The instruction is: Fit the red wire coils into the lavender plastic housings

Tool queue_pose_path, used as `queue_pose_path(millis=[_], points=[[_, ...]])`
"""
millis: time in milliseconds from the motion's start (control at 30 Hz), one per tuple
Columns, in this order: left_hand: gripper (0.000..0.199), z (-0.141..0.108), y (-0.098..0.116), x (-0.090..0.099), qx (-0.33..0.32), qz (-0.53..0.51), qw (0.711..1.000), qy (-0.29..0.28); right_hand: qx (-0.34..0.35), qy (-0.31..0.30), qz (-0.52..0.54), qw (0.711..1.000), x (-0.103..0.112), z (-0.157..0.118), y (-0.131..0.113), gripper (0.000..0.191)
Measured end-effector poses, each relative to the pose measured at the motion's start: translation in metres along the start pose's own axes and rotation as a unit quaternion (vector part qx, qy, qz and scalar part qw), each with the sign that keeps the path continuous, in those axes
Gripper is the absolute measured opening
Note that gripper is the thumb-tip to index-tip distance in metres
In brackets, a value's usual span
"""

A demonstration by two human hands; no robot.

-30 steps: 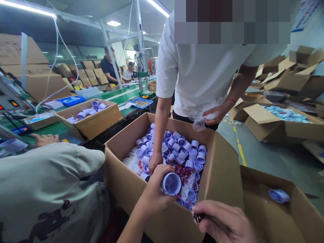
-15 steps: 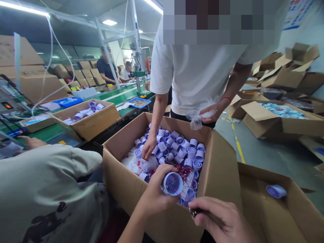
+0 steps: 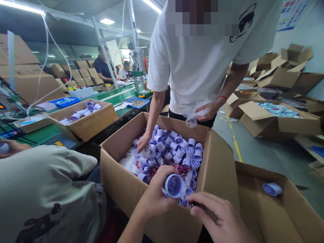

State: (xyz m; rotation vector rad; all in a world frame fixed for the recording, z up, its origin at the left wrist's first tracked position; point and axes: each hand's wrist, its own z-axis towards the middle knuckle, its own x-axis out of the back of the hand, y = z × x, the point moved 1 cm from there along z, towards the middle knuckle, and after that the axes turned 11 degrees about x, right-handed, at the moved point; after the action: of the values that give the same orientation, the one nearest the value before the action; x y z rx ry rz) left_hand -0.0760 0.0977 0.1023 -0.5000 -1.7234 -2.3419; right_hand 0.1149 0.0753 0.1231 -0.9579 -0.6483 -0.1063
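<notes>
My left hand (image 3: 160, 191) is wrapped round a lavender plastic cup (image 3: 174, 186), its open mouth tilted toward me. Thin red wires run from the cup toward my right hand (image 3: 219, 213). Between that thumb and forefinger is a small dark part (image 3: 191, 204), too small to name, at the wire ends. Both hands are above the near edge of a large cardboard box (image 3: 126, 187). Inside it lie many similar lavender cups (image 3: 174, 145) and a tangle of red-wired parts (image 3: 182, 171). Across the box, a co-worker's hand (image 3: 144, 142) reaches in over a clear plastic bag (image 3: 149, 152).
At lower right an open carton (image 3: 283, 216) holds one lavender cup (image 3: 272, 189). Another person's grey sleeve (image 3: 63, 165) is close on my left. Beyond is a green conveyor (image 3: 116, 98) beside a box of cups (image 3: 98, 121).
My right hand has shifted slightly left, nearer the cup, with the small dark part. The co-worker's hand has moved a little left and up in the box. My view has shifted slightly.
</notes>
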Motion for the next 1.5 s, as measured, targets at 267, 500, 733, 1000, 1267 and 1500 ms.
queue_pose_path(millis=[267,500,733,1000,1267,1500], points=[[0.052,-0.002,0.012,-0.008,0.029,0.031,0.994,-0.098,0.094,0.091,-0.108,0.986,-0.017,0.006,-0.001,0.017],[0.049,-0.001,0.024,-0.007,0.022,-0.019,0.987,-0.158,0.131,0.131,-0.214,0.959,-0.023,0.005,0.002,0.021],[0.052,-0.001,0.022,-0.007,-0.001,-0.045,0.99,-0.133,0.105,0.138,-0.204,0.964,-0.018,0.002,-0.005,0.017],[0.055,-0.004,0.024,-0.008,-0.032,0.083,0.99,-0.11,0.011,0.044,-0.24,0.97,-0.028,0.008,-0.001,0.029],[0.061,-0.001,0.018,-0.002,0.009,0.042,0.989,-0.144,0.073,0.032,-0.225,0.971,-0.022,0.016,-0.008,0.022],[0.05,-0.002,0.019,-0.006,0.017,0.004,0.985,-0.171,0.176,0.089,-0.226,0.954,-0.016,0.013,-0.01,0.015]])
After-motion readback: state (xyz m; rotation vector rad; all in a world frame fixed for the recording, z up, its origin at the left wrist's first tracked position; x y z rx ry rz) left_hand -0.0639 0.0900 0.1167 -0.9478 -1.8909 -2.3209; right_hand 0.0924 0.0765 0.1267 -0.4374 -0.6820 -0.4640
